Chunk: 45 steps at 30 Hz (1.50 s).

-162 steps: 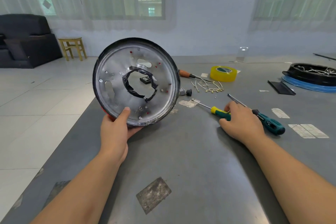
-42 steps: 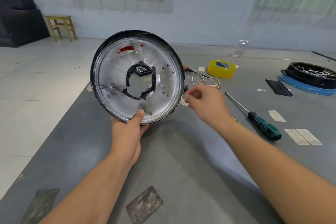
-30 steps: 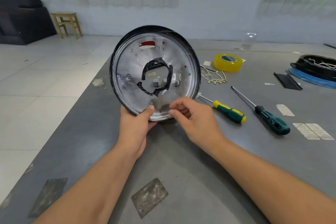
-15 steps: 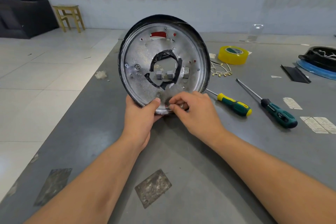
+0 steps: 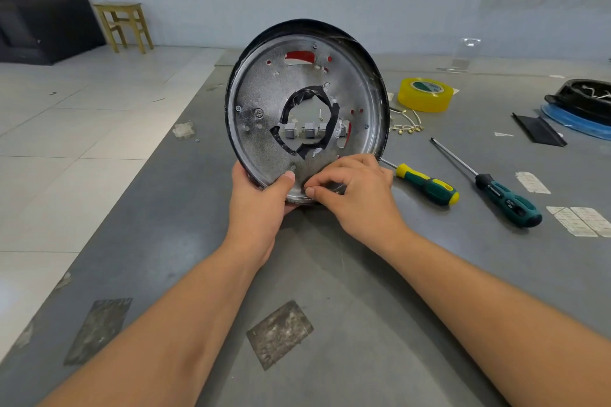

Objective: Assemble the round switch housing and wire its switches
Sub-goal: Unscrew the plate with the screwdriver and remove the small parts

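housing (image 5: 261, 129): 1 | screwdrivers (image 5: 426, 187): 2 | tape roll (image 5: 425, 94): 1 | hands (image 5: 261, 205): 2

Two screwdrivers (image 5: 429, 187) block the right; near table (image 5: 330, 274) lies bare.

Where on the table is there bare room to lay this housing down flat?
Bare table lies near you, between the forearms and left of the left hand. Right of the housing it is crowded: two screwdrivers, tape, terminals, labels.
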Tool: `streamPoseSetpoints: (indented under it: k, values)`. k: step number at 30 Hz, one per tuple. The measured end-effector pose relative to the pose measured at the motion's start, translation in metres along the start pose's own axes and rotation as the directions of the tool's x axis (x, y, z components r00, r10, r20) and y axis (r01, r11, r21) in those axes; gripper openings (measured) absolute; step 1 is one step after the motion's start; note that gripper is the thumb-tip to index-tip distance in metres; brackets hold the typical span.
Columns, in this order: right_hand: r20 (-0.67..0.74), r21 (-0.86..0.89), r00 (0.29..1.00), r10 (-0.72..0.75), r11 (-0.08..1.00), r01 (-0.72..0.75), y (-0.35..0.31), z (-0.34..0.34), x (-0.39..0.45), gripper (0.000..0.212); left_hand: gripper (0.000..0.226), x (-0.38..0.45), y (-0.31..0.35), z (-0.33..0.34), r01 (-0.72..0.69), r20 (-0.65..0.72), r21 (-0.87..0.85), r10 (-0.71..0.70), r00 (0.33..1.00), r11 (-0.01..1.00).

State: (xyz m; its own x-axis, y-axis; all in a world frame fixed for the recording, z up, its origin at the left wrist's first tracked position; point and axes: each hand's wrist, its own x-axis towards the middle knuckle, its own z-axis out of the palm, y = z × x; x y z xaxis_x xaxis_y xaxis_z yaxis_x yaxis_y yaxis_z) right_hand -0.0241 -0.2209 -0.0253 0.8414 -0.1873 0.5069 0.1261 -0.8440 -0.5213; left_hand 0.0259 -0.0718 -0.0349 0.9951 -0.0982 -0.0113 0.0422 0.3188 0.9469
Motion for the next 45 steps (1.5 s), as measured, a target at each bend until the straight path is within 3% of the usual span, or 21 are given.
streamPoseSetpoints:
  k: [22,31,45]
  values:
    - [-0.013,0.008,0.999,0.052,0.999,-0.052,0.0044,0.0033,0.0002,0.005,0.053,0.0014,-0.0029,-0.0012,-0.030,0.019,0.022,0.030,0.999,0.999]
    - [-0.007,-0.076,1.000,0.001,0.997,-0.002,0.0045,0.0045,-0.0012,0.005,0.050,0.0009,-0.0034,-0.0011,-0.045,0.009,0.030,0.045,0.999,0.999]
    - [0.003,-0.047,1.000,0.005,0.999,-0.005,0.0042,0.0045,-0.0016,0.006,0.050,0.0010,-0.0037,-0.0008,-0.050,0.000,0.052,0.050,0.999,0.997]
